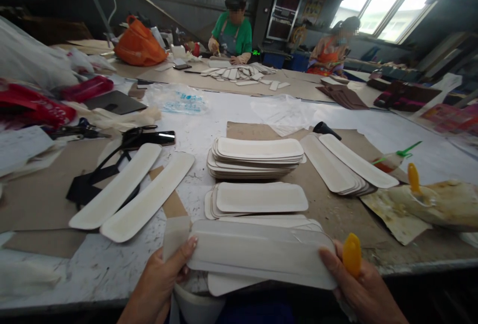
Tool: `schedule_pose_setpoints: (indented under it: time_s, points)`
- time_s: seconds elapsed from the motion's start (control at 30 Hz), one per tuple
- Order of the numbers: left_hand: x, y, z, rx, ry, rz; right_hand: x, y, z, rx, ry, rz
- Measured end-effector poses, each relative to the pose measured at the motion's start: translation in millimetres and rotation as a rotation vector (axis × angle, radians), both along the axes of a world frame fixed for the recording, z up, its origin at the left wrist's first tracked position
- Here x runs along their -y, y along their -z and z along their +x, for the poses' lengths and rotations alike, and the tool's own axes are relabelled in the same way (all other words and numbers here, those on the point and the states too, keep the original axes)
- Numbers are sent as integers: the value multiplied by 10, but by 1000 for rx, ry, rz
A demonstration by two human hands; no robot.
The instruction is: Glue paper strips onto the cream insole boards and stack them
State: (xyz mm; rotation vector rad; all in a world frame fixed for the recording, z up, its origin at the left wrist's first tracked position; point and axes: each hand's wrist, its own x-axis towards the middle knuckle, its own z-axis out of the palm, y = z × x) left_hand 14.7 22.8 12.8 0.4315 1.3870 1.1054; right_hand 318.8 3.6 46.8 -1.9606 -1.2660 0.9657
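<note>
At the table's front edge, a long pale panel (261, 252) with a greyish, translucent-looking surface is stretched level between my hands. My left hand (164, 269) pinches its left end, thumb on top, beside a pale strip (176, 234) that hangs down. My right hand (358, 281) is closed on the other end and also keeps a yellow-handled tool (352, 254) upright; the tool's working end is hidden. Beneath the panel lie more white pieces (231, 283). Just beyond are a short stack (261, 197) and a taller stack (259, 149) of rounded white panels.
Two loose panels (147, 197) lie at left near a black phone-like object (159, 138) and scissors (80, 129). To the right are fanned panels (332, 164) and a tub with a yellow handle (414, 179). Two people work at the far table (168, 76).
</note>
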Motion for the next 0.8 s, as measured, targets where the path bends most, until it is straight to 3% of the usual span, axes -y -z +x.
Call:
schedule_pose_setpoints:
  time_s: [0.2, 0.33, 0.6, 0.8]
  points:
    - [31, -153, 69, 202, 27, -9, -1, -57, -87, -401, 75, -71]
    - [24, -125, 88, 286, 53, -41, -6, -62, -101, -577, 75, -132]
    - [26, -70, 47, 38, 131, -9, -47, 43, 26, -176, -14, -144]
    - [2, -132, 36, 8, 48, -43, 40, 38, -70, -8, 14, -31]
